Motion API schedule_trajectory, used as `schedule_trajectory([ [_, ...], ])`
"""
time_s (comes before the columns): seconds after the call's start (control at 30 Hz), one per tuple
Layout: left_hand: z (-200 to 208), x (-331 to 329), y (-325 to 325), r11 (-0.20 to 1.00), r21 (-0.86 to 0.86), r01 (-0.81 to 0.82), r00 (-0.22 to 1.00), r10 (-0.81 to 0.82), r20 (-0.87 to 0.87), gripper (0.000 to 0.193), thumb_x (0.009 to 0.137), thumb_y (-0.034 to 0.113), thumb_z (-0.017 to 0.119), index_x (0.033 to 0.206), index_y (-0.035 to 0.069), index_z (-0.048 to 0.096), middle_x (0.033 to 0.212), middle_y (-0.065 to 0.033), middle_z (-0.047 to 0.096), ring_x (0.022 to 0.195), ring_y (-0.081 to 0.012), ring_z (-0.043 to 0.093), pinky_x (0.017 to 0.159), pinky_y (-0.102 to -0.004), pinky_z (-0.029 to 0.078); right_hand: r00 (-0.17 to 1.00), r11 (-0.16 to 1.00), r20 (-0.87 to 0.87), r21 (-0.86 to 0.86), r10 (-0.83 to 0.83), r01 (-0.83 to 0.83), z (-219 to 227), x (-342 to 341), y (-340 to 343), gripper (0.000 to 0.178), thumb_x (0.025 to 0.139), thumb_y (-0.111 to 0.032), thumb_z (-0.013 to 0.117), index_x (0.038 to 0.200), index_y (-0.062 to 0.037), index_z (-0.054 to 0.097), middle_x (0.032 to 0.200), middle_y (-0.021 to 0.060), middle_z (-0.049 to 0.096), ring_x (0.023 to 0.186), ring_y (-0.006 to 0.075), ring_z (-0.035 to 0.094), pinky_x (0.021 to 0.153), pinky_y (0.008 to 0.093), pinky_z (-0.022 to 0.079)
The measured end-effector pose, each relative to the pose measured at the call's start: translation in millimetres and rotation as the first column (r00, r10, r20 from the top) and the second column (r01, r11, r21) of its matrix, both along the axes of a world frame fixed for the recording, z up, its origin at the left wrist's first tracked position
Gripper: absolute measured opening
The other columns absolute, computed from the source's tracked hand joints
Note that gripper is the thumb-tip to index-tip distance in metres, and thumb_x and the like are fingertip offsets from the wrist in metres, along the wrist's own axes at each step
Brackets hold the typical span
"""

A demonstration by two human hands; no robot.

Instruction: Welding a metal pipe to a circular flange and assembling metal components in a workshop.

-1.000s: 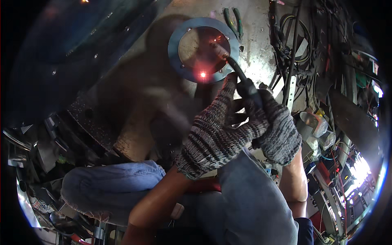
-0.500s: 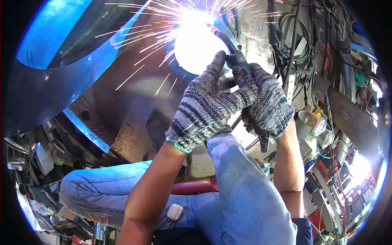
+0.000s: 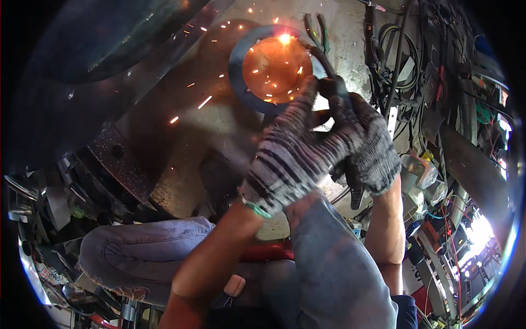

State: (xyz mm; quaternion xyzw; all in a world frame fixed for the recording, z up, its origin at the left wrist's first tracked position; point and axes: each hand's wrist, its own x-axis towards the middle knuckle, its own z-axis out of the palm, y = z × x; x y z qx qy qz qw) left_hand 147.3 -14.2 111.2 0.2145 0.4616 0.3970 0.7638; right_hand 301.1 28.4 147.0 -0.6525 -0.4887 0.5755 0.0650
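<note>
- Bare, stained floor [image 3: 350, 41] lies beneath the work, brightly lit just right of a flat dark metal ring [image 3: 236, 71].
- Inside the ring, the round area glows orange; an intense spot of light [image 3: 284, 39] sits at its upper edge, with sparks scattered across it and to the left.
- A black welding torch [image 3: 341, 93] slants up and left from the gloves, its bent neck reaching over the ring's right side toward that spot; its tip is hard to make out.
- The right hand [image 3: 375, 148], in a striped knit glove, is curled around the torch's handle.
- The left hand [image 3: 298, 156], gloved alike and blurred, has its fingers parted against the torch, one stretched forward near the ring; how firmly it grips cannot be told.
- Pliers [image 3: 324, 35] lie just beyond the ring, handles apart.
- Coiled cables [image 3: 399, 82] lie farther right, and metal scraps [image 3: 55, 208] are heaped at left.
</note>
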Motion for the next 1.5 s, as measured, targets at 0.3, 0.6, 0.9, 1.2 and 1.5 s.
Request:
schedule_trajectory([
  [0.3,27.7,18.2,-49.5,0.981,-0.144,0.128,0.991,-0.122,0.046,0.11,0.093,0.0,0.08,0.173,0.003,0.005,0.145,-0.016,0.057,0.126,-0.0219,0.065,0.104,-0.0346,0.059,0.996,0.987,0.09,-0.158,-0.015,0.029,27.1,18.9,-46.0,0.054,0.102,-0.027,0.075,0.14,0.0055,0.056,0.105,0.0196,0.081,0.097,0.0292,0.081,0.081,0.0415,0.062],
  [0.6,11.5,20.1,-41.0,0.97,-0.05,0.236,0.97,-0.238,-0.053,0.107,0.093,0.006,0.082,0.171,-0.006,0.009,0.141,-0.0221,0.061,0.124,-0.0242,0.067,0.102,-0.0346,0.06,0.979,0.99,0.202,-0.139,0.033,-0.005,6.5,35.3,-51.2,0.054,0.107,-0.034,0.067,0.139,0.0076,0.055,0.103,0.0232,0.079,0.099,0.0352,0.08,0.082,0.044,0.061],
  [0.9,-0.8,30.0,-37.6,0.964,-0.179,0.199,0.973,-0.172,0.152,0.109,0.095,0.002,0.081,0.173,-0.001,0.005,0.128,-0.0179,0.067,0.115,-0.0212,0.069,0.1,-0.0343,0.06,0.937,0.976,0.311,-0.194,0.157,-0.099,11.8,38.6,-40.2,0.06,0.108,-0.033,0.064,0.15,0.0074,0.049,0.111,0.0263,0.076,0.097,0.0406,0.078,0.082,0.0474,0.062],
  [1.2,0.6,26.3,-38.2,0.967,-0.225,0.119,0.944,-0.041,0.326,0.115,0.096,0.002,0.082,0.175,0.006,-0.002,0.135,-0.0173,0.066,0.124,-0.0215,0.066,0.105,-0.0363,0.058,0.662,0.727,0.432,0.021,0.612,-0.686,4.4,53.9,-46.6,0.041,0.103,-0.018,0.061,0.141,-0.0027,0.064,0.131,0.0294,0.062,0.101,0.0433,0.074,0.085,0.0501,0.063],
  [1.5,-6.1,-5.7,-52.3,0.998,-0.057,0.01,1.0,-0.011,-0.013,0.108,0.094,0.025,0.083,0.172,-0.003,0.014,0.143,-0.0169,0.063,0.111,-0.0223,0.069,0.097,-0.0348,0.058,0.925,0.946,0.201,-0.017,0.322,-0.325,11.3,0.9,-34.7,0.038,0.108,-0.024,0.064,0.137,-0.0003,0.058,0.104,0.0196,0.077,0.089,0.0306,0.077,0.073,0.0444,0.06],
])
